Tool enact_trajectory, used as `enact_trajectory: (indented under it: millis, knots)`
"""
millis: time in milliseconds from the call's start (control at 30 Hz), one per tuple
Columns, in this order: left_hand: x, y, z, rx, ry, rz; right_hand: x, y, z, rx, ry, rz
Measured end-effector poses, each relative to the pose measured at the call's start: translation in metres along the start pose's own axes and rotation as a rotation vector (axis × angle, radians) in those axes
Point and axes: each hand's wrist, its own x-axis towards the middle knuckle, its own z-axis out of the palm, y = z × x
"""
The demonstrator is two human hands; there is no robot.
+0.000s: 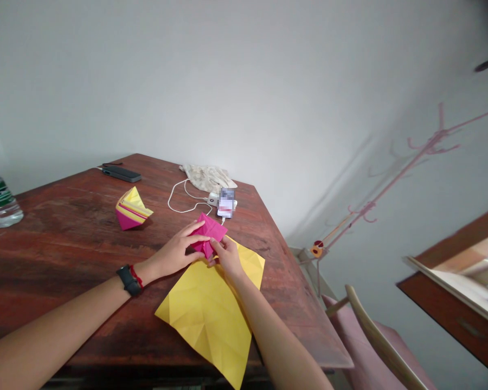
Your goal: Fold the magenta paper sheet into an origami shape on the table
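Between my two hands is a small folded piece of pink paper [211, 227], diamond-like in outline. My left hand [187, 242] lies over its left side, fingers stretched across the top and thumb at the lower edge. On the right, my right hand [226, 254] pinches the lower right part with its thumb on top; some of its fingers are hidden underneath. A large sheet of creased yellow paper [211, 303] lies under my right forearm, its lower corner passing over the table's front edge. Farther left stands a nested stack of pink and yellow folded paper [132, 209].
The wooden table [65, 260] also bears a phone [226, 203] with a white cable, a crumpled cloth [209, 177], a dark power bank-like device [121, 173] and a water bottle [0, 200]. To the right are a chair [370, 330] and a pink coat rack [402, 168].
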Motion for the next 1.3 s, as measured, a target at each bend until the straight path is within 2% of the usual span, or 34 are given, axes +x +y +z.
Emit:
enact_trajectory:
  millis: [167,467,867,1100,1300]
  knots:
    - [0.003,-0.003,-0.003,-0.009,0.006,0.011,0.000,0.001,0.000,0.000,0.007,0.028]
    - [0.005,0.001,-0.005,-0.051,0.014,0.031,0.003,0.006,-0.003,-0.039,0.013,-0.022]
    - [0.005,0.000,-0.007,-0.051,0.059,-0.060,0.004,0.008,0.000,-0.038,-0.002,-0.008]
    - [0.007,-0.002,-0.012,0.004,-0.032,0.029,0.007,0.007,-0.003,-0.066,0.080,-0.034]
    - [0.005,-0.003,-0.010,0.019,-0.075,0.093,0.008,0.011,-0.004,-0.086,0.090,-0.060]
